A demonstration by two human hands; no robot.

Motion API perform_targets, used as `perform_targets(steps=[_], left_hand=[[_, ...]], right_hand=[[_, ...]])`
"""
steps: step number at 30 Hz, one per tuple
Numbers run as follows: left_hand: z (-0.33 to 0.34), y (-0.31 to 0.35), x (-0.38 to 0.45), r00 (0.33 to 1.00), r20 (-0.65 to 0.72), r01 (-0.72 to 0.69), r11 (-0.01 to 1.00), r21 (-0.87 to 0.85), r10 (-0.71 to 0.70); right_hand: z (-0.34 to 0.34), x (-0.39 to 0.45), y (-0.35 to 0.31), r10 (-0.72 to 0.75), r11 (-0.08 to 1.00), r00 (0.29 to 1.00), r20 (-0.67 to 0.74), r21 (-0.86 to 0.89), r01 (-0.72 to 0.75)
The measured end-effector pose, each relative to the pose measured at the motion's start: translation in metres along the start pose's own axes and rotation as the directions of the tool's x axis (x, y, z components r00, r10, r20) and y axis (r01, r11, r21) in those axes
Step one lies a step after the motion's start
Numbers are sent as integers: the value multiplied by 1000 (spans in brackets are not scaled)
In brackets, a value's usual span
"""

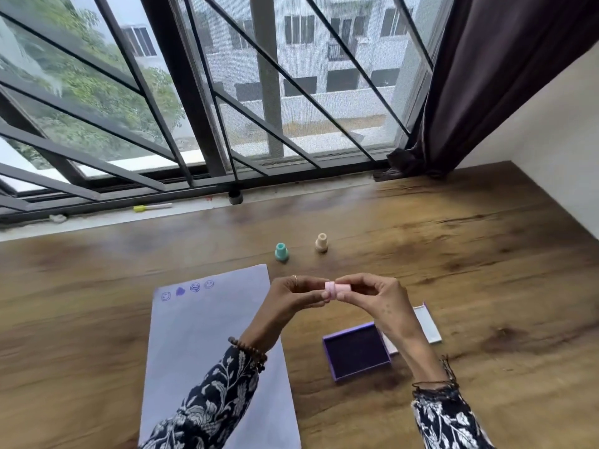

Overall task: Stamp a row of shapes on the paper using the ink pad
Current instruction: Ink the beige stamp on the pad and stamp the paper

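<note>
We are holding a small pink stamp [337,289] between both sets of fingertips, lifted above the table. Left hand [296,294] is pinching the wider end; right hand [372,296] is pinching the narrower barrel, fingers curled close on it. Whether a cap is coming off or going on, we cannot tell.

Just below and left of the fingers, the white paper [207,351] is lying flat; four purple prints [188,290] are running along its top edge, the row stopping short of the paper's right corner. Below the right wrist, the purple ink pad [356,351] is sitting open, its lid [428,325] lying just beyond, partly hidden by the forearm. Beyond the fingers, a teal stamp [281,252] and a cream stamp [321,242] are standing upright on the wooden table [486,254].

Judgement: we are readying the next stamp. Next move calls for pressing its face onto the pad, then onto the paper right of the last print.
</note>
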State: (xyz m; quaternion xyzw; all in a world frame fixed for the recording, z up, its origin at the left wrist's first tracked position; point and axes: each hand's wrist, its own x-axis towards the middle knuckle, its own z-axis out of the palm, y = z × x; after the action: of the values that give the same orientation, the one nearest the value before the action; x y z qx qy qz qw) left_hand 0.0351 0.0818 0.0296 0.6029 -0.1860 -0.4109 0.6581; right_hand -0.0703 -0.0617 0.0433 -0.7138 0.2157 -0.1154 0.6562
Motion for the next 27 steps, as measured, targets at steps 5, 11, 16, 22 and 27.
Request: perform_targets(steps=[5, 11, 16, 22, 27], left_hand=[[8, -7, 14, 1000, -17, -19, 999, -32, 18], [30, -27, 37, 995, -97, -4, 978, -209, -16], [54, -23, 71, 972, -174, -104, 956, 275, 156], [73, -13, 120, 907, -235, -43, 631, 774, 350], [74, -19, 138, 912, -256, 32, 567, 823, 320]], right_hand=[[0, 9, 10, 39, 994, 995, -97, 105, -29], [-13, 15, 34, 150, 955, 980, -130, 274, -110], [-40, 47, 46, 92, 994, 965, -244, 78, -75], [-62, 97, 40, -92, 969, 946, -310, -247, 13], [-62, 114, 49, -135, 906, 938, -319, -424, -14]])
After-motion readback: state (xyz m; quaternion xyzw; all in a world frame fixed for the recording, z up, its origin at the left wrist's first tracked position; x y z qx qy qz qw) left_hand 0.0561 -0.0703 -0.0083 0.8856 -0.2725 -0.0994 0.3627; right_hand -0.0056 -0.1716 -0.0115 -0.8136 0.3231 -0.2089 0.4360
